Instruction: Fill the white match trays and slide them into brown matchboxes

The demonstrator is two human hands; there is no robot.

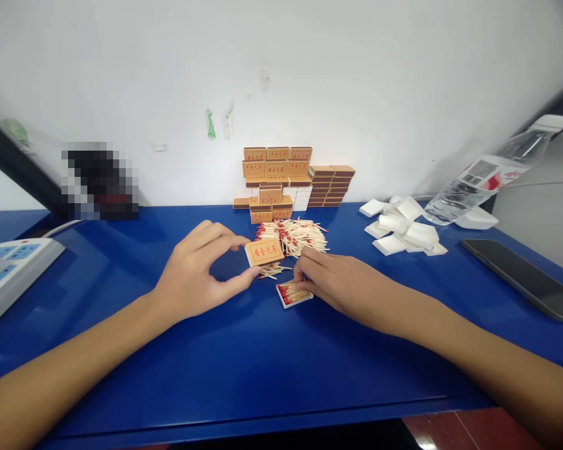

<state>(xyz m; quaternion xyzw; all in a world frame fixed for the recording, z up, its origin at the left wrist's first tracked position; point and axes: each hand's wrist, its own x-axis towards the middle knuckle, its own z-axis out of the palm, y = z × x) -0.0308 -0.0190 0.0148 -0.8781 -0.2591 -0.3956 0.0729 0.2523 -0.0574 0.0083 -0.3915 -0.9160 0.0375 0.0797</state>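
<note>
My left hand (201,265) pinches a yellow matchbox sleeve (265,251) between thumb and fingertips, its red lettering facing up. Below and to the right of it, a small white matchbox tray (294,304) lies on the table, filled with red-tipped matches (288,292). The closed fingers of my right hand (335,278) are at the tray's right end and cover part of it; their exact hold on the tray is partly hidden. Behind both hands is a heap of loose matches (304,236), with a few more scattered under the sleeve.
Stacked matchboxes (276,169) stand against the wall, with more piled beside them (331,187). White empty trays (406,228) lie at the right, near a tilted plastic bottle (483,175) and a phone (520,275). A power strip (23,269) sits at the left on the blue table (244,369).
</note>
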